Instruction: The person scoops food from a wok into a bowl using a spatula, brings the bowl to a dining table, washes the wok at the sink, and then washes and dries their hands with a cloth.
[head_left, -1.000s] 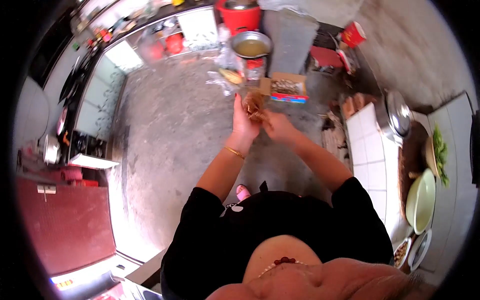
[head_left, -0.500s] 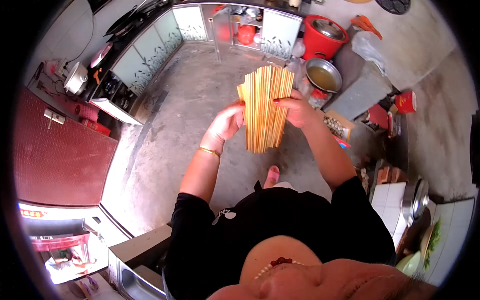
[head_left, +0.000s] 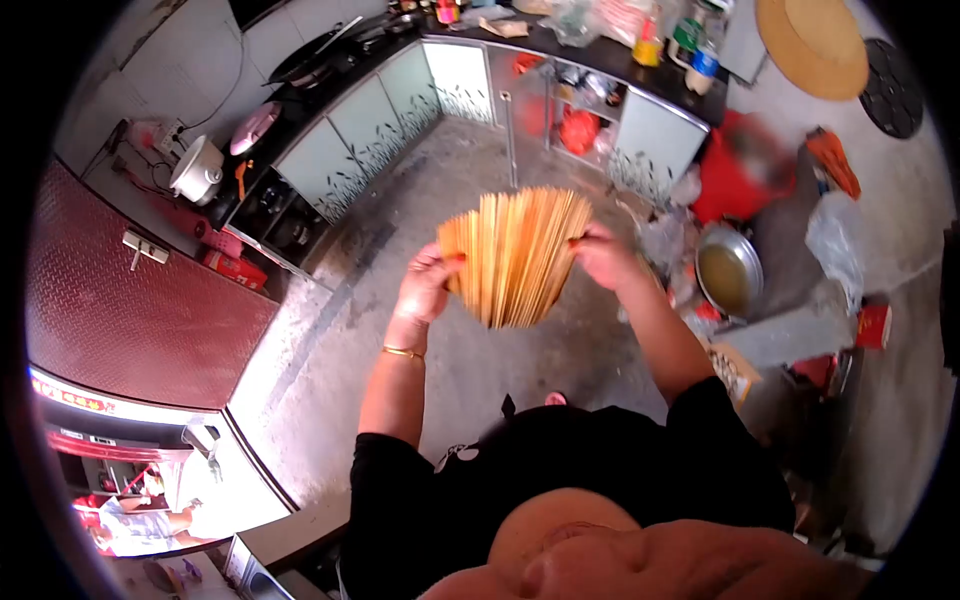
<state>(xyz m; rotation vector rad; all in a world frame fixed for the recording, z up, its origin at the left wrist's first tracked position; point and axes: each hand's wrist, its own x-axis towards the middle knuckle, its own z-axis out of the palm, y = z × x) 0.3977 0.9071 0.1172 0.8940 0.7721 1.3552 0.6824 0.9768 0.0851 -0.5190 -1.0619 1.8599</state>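
A slatted bundle of thin, straw-coloured strips (head_left: 515, 260) is spread like a fan in front of my body, above the floor. My left hand (head_left: 430, 285) grips its left edge, thumb on the near face. At the right edge, my right hand (head_left: 605, 255) pinches it between thumb and fingers. The fingers behind the strips are hidden. The strips stand roughly upright in view, wider at the top than at the bottom.
Grey concrete floor (head_left: 350, 350) lies below. Cabinets (head_left: 655, 148) with a dark counter line the back. On the right are a red tub (head_left: 735, 175), a metal basin (head_left: 728, 270) with liquid and a cardboard box (head_left: 735, 372). A dark red door (head_left: 130, 300) is at left.
The strips first showed as a narrow brown bundle, then turned to face me and fanned out wider. My hands moved apart around them. The view swung toward the right-hand cabinets and counter.
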